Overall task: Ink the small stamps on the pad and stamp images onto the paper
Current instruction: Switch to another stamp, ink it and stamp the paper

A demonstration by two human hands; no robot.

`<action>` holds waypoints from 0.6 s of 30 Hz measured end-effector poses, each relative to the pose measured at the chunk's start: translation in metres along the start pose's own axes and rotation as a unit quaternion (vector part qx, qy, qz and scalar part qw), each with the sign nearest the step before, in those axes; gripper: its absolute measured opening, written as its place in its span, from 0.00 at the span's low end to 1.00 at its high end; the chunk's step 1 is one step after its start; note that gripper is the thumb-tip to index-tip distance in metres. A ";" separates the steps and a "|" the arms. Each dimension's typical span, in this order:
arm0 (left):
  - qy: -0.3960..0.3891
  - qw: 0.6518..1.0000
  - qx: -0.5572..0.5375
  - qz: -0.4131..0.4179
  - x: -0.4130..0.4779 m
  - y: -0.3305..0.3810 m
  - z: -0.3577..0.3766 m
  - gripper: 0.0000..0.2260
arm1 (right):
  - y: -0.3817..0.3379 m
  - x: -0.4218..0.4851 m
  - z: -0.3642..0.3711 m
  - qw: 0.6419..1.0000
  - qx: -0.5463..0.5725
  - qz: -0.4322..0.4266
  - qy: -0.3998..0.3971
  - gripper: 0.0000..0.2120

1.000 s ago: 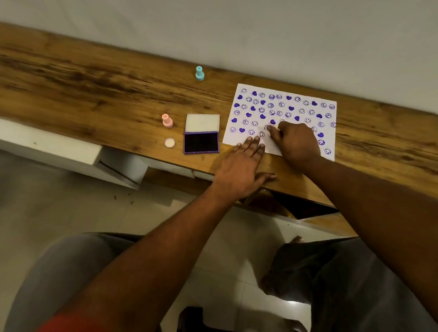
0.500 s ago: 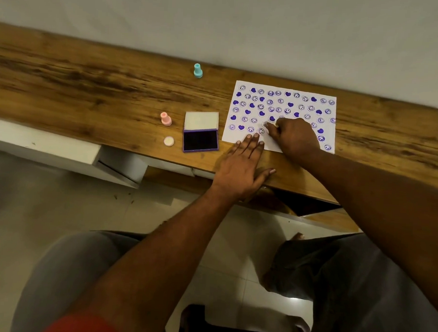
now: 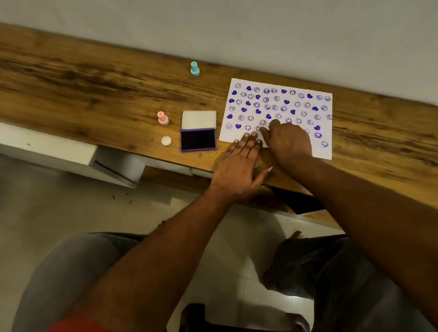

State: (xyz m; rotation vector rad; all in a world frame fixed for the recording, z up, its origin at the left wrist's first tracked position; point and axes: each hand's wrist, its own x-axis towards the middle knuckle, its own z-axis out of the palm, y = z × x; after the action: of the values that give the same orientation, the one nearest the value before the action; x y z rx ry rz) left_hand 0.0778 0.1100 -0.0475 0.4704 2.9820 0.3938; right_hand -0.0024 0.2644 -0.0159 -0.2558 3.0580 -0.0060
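- While the ink pad (image 3: 198,139) sits untouched on the surface (image 3: 90,90), the left hand (image 3: 240,164) stays flat, fingers straight, pinning the paper (image 3: 319,152) at its near edge.
- The right hand (image 3: 288,142) remains curled on the bottom row, contents hidden; probably one impression is underway.

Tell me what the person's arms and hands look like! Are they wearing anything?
Both forearms are bare. The left hand and right hand show no gloves, rings or watch. The only clothing on the arms is a bit of red sleeve high on the left arm.
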 end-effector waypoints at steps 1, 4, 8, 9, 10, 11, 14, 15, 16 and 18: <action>-0.004 1.000 -0.005 -0.004 0.000 0.000 0.000 0.40 | -0.001 0.004 -0.002 1.000 -0.015 -0.006 -0.001 0.24; -0.024 0.999 -0.020 -0.011 0.000 0.002 -0.005 0.40 | -0.006 0.012 -0.012 0.999 -0.033 -0.001 -0.027 0.25; -0.023 0.999 -0.027 -0.008 0.000 0.001 -0.009 0.40 | -0.006 0.010 -0.011 0.999 -0.033 0.003 -0.038 0.25; -0.017 0.999 -0.028 -0.003 -0.001 0.001 -0.009 0.39 | -0.005 0.011 -0.010 0.999 -0.036 0.002 -0.036 0.25; -0.011 1.000 -0.026 0.002 -0.002 0.001 -0.009 0.39 | -0.004 0.011 -0.009 0.999 -0.038 0.003 -0.032 0.25; -0.008 1.000 -0.022 0.006 -0.003 0.000 -0.009 0.39 | -0.004 0.012 -0.009 0.999 -0.038 0.002 -0.029 0.25; -0.011 1.000 -0.007 0.006 -0.004 -0.001 -0.009 0.38 | -0.002 0.013 -0.010 0.998 -0.043 -0.013 -0.034 0.25; -0.013 1.000 -0.004 0.005 -0.003 -0.001 -0.009 0.38 | -0.001 0.014 -0.012 0.998 -0.045 -0.023 -0.041 0.26; -0.015 1.000 -0.005 0.003 -0.003 -0.001 -0.009 0.37 | 0.000 0.016 -0.015 0.997 -0.047 -0.032 -0.050 0.26; -0.017 1.000 -0.012 -0.002 -0.003 0.000 -0.009 0.37 | 0.006 0.018 -0.021 0.997 -0.032 -0.044 -0.062 0.28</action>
State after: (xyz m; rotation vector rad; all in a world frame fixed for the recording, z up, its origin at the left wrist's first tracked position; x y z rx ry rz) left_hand 0.0794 0.1066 -0.0390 0.4634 2.9414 0.4156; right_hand -0.0230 0.2670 0.0037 -0.3804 2.9240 0.0991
